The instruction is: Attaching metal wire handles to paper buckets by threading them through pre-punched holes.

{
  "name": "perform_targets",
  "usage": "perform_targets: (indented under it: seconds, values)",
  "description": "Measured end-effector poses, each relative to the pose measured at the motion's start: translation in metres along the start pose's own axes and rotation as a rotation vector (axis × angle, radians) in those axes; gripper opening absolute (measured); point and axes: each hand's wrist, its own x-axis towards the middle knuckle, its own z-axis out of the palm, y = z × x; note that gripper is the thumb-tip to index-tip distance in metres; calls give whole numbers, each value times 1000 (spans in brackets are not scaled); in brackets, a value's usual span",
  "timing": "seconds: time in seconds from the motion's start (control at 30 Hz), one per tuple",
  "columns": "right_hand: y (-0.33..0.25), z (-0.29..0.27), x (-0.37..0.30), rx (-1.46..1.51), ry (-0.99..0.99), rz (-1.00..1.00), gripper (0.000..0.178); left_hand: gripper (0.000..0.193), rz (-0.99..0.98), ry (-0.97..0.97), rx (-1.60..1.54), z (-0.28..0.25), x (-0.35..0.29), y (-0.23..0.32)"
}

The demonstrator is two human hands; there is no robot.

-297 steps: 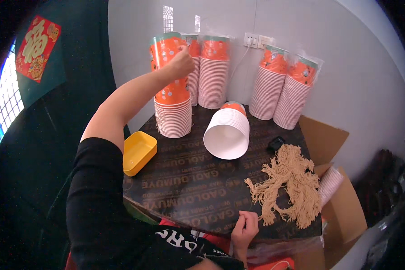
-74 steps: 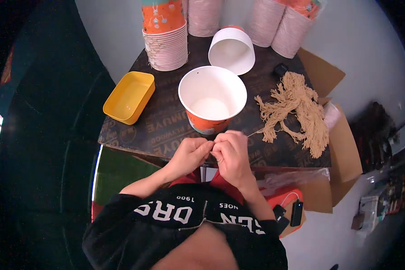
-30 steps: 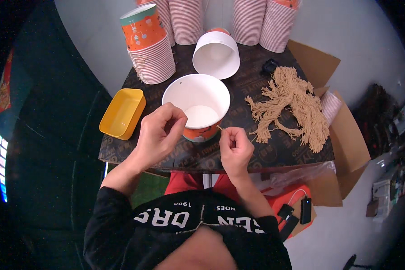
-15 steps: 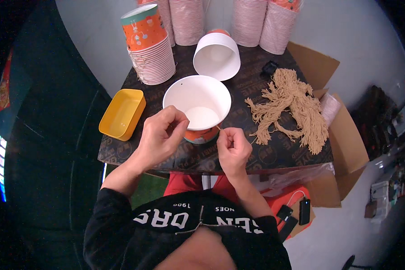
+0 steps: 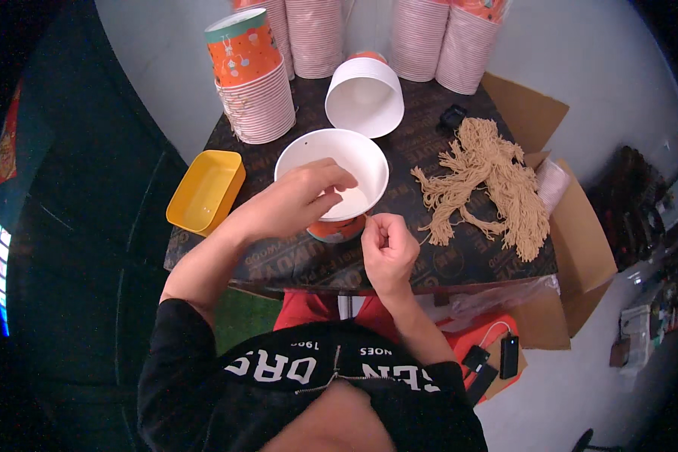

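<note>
A paper bucket (image 5: 369, 162), white inside and orange outside, stands in front of me with its mouth tipped toward me. A small hole shows near its far left rim. My left hand (image 5: 305, 196) reaches over the near left rim into the mouth. Its fingers are bent, the thumb stands apart from them, and I see nothing between them. Just outside the near right rim, my right hand (image 5: 390, 248) is closed in a pinch. At its fingertips a tiny bit of brown cord (image 5: 367, 218) shows against the bucket; the rest is hidden.
A tan bundle of cords (image 5: 497, 181) lies on the dark table to the right. At left are a yellow tray (image 5: 230, 203) and a bucket stack (image 5: 256, 109). Another bucket (image 5: 364, 94) lies tipped behind. Wrapped stacks (image 5: 314, 38) line the back; a cardboard box (image 5: 580, 256) stands right.
My left hand has moved right and inward, from the near left rim to over the bucket's mouth, and its pinch has opened. My right hand stays nearly still by the rim.
</note>
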Motion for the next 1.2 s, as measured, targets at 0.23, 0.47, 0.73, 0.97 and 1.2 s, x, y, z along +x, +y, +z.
perform_targets:
  seconds: [0.23,0.47,0.73,0.97,1.2]
  values:
    - [3,2,0,35,-7,10,12,30,98,-291,-79,5,26,-22]
    - [3,3,-2,-3,-16,11,10,15,-6,-461,-114,7,37,-21]
    - [-6,-7,-3,61,-46,66,10,9,-46,-367,-57,4,30,-17]
    - [-6,-14,-15,69,-161,62,6,11,-130,-162,-303,5,14,-5]
    - [-11,-19,-13,146,-256,43,6,8,-258,-266,-595,7,13,10]
